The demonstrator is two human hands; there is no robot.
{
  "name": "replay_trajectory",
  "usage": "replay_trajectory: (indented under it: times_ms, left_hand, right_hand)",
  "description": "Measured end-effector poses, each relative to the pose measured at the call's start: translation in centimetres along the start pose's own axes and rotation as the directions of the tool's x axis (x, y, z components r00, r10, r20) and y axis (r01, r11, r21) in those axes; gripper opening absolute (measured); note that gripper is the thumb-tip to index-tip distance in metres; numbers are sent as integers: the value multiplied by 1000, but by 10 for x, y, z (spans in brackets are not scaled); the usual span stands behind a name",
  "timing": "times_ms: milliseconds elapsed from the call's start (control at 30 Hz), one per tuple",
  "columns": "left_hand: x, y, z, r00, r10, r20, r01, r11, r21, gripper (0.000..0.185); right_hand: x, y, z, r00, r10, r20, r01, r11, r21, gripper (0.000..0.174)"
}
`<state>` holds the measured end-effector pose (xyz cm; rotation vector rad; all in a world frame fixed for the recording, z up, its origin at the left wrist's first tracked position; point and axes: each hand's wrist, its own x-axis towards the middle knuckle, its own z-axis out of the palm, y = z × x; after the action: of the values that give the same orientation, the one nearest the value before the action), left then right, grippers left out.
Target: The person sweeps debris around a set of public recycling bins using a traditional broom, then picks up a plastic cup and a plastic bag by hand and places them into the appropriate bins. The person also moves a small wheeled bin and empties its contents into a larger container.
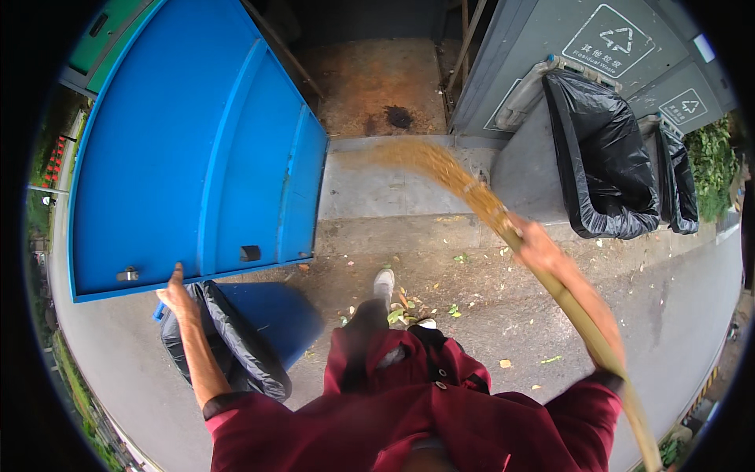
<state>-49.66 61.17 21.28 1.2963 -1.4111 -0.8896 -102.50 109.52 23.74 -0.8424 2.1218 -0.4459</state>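
Note:
My left hand [179,298] grips the lower edge of a swung-out blue metal door [159,153], thumb on its inner face near a small latch [127,274]. In my right hand [540,248] is a broom with a long pale handle [563,301], held just above where the bristles are bound. Its straw head [422,156] reaches forward over the grey sill [377,194] of the open enclosure, and the bristle tips are blurred. Inside the enclosure, the brown stained floor [371,82] carries a dark patch [399,117].
A blue bin [271,318] with a black liner [236,348] stands below the door at left. Two grey bins with black liners [613,159] [678,177] stand at right against a grey panel [531,47]. Fallen leaves [407,312] litter the pavement around my shoe [384,283].

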Motion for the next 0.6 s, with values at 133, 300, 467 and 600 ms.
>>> replay_trajectory:
  times_ms: [133,300,467,600]
  left_hand:
    - [36,-18,-28,995,-43,-90,43,999,0,32]
    - [32,4,-11,998,-34,-57,39,995,86,22]
    - [-60,47,40,994,49,96,-59,992,107,24]
    - [-145,57,108,976,187,107,-184,982,-43,20]
  right_hand:
    - [-130,-29,-20,987,132,89,-133,991,15,87]
    - [-217,-12,13,917,384,109,-378,745,550,102]
    - [-239,0,55,869,494,33,-372,608,701,103]
    - [-290,0,84,825,565,18,-344,477,809,103]
